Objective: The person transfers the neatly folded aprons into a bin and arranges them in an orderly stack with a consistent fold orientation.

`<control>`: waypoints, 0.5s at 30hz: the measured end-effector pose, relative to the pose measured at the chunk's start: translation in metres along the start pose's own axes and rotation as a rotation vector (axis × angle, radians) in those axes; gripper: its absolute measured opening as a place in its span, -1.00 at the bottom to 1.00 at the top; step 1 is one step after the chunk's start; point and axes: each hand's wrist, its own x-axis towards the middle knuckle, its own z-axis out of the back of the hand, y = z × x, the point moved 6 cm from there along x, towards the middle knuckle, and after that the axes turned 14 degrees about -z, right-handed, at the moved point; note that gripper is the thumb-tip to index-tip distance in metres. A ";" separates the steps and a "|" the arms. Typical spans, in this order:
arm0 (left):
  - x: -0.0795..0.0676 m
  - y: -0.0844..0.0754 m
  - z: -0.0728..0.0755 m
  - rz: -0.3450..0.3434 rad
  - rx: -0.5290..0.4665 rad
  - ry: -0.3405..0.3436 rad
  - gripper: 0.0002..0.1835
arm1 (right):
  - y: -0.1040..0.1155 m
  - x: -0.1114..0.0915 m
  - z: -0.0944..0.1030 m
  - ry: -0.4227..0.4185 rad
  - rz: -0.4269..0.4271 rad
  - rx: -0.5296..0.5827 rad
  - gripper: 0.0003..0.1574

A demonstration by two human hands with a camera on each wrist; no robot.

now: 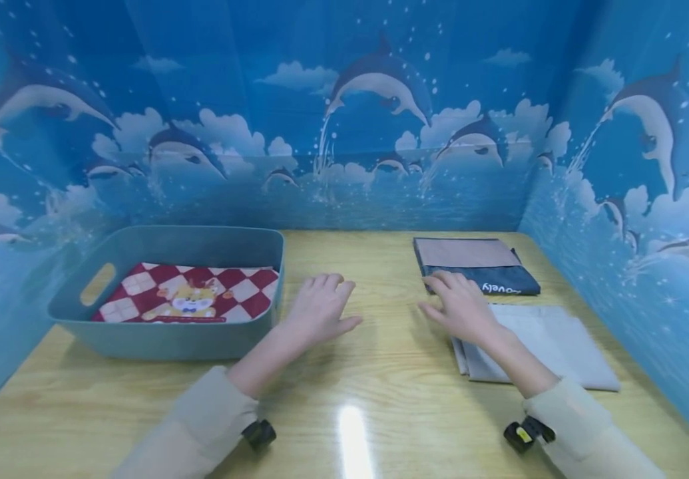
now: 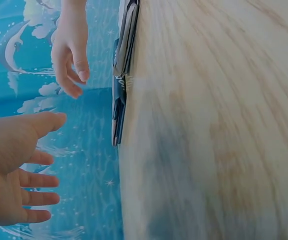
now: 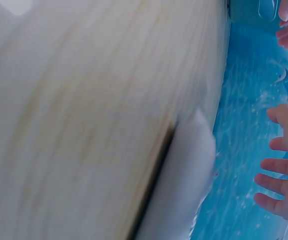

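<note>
My left hand [image 1: 318, 309] hovers over the table just right of the grey-blue plastic basket [image 1: 164, 340], fingers spread and holding nothing. Inside that basket lies a folded red-and-white checked cloth [image 1: 254, 303] with a cartoon animal on it. On the other side my right hand [image 1: 459, 303], also bare of any object, is held above the near left corner of a folded navy and dusty-pink cloth [image 1: 464, 254] lettered "Lovely". A folded light grey cloth [image 1: 550, 342] lies nearer to me, partly under the right forearm in the head view. Both wrist views show loosely extended fingers.
A wooden table [image 1: 350, 372] carries everything. Blue dolphin-print curtains [image 1: 230, 193] stand along its back and sides. The basket has an oval handle hole in its left wall. Dark wrist cameras [image 1: 259, 436] sit at both sleeves.
</note>
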 end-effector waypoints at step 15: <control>0.029 -0.031 -0.022 -0.040 -0.124 0.083 -0.32 | -0.063 -0.018 0.004 0.083 -0.163 -0.039 -0.42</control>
